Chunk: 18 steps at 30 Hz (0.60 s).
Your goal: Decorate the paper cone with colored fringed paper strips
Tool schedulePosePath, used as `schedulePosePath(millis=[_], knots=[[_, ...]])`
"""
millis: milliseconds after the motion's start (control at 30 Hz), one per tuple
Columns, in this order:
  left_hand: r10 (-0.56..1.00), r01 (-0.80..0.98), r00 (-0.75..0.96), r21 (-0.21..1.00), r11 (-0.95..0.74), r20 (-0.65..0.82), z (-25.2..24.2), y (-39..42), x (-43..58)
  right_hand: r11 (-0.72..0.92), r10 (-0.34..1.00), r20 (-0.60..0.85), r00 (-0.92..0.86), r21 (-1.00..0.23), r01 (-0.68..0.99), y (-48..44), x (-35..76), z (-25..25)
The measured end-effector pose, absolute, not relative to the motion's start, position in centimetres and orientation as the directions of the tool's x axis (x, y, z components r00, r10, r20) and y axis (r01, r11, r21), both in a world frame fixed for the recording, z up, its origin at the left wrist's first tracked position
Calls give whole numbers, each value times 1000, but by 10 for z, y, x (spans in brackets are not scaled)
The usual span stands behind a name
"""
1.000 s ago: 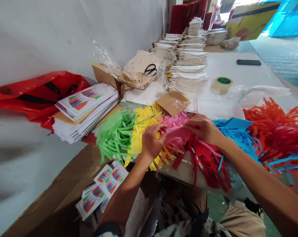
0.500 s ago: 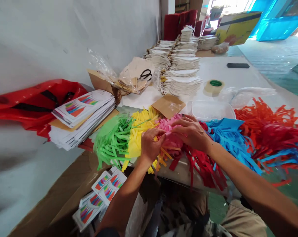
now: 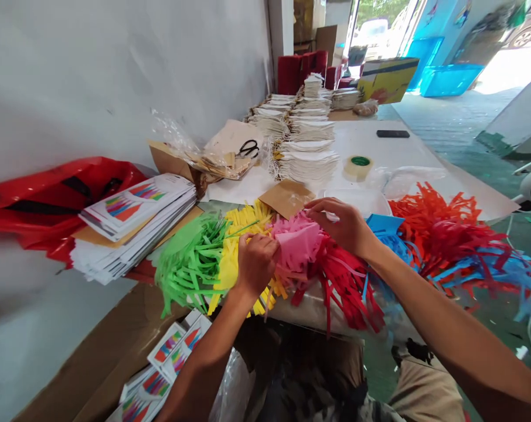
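Note:
Tissue-paper tassels with cut fringes lie side by side along the table's near edge: green (image 3: 190,258), yellow (image 3: 230,252), pink (image 3: 298,241), red (image 3: 349,275) and blue (image 3: 386,231). My left hand (image 3: 257,264) is at the left side of the pink tassel, fingers curled together on its edge, over part of the yellow one. At the pink tassel's upper right, my right hand (image 3: 342,228) has its fingers bent, with the fingertips closed at the paper's edge. The pink tassel's uncut band lies spread between both hands.
An orange-red heap of fringe (image 3: 441,228) is at the right. Behind stand stacks of white paper bags (image 3: 307,161), a tape roll (image 3: 357,167), scissors (image 3: 249,149), a brown paper piece (image 3: 287,198) and a plastic tray (image 3: 362,202). Printed cards (image 3: 136,205) are piled at the left.
My hands have moved apart, and the pink band between them now lies spread and uncovered. The view has tilted up and turned right.

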<state>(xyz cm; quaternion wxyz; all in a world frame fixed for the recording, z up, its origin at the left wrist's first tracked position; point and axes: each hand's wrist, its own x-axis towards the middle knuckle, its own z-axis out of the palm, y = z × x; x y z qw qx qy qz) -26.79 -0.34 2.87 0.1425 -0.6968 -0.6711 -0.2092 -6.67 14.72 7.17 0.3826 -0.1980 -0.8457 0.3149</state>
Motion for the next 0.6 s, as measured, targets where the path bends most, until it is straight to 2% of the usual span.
schedulePosePath(millis=[100,200,300,433,533,600], knots=[[852,993,4,97,-65,524,33,-4,-268,878,379,497,-781,-459,134,148,-65,69],[842,989,7,119,-84,539,33,-8,-269,924,325,505,-800,-351,153,145,-68,65],[852,991,21,104,-88,523,33,-12,-272,907,373,602,-706,-395,143,142,-67,72],[888,999,41,-10,-41,458,38,-12,-274,850,509,684,-522,-497,177,140,-49,99],[923,998,64,-49,-49,381,44,-9,-275,786,619,749,-237,-590,187,134,-23,122],[922,999,54,-21,-50,383,50,-9,-272,758,646,761,-59,-631,165,126,-2,135]])
